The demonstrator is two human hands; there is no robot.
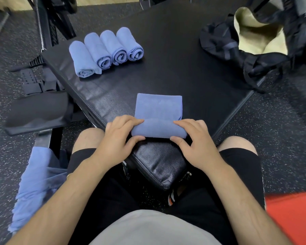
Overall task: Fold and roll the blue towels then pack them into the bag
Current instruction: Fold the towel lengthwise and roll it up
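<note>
A folded blue towel [158, 110] lies on the black padded platform [193, 71], its near end rolled up into a short tube. My left hand [118, 138] grips the roll's left end, fingers over the top and thumb under. My right hand [193, 140] grips the right end the same way. Several finished blue rolls [104, 50] lie side by side at the platform's far left. The black bag [251, 43] with a tan lining sits open at the far right corner. Loose blue towels [35, 183] hang in a heap by my left leg.
A black padded bench [37, 112] and straps stand left of the platform on the speckled rubber floor. Black equipment frames rise at the far left. A red object [293, 213] lies at the lower right beside my leg.
</note>
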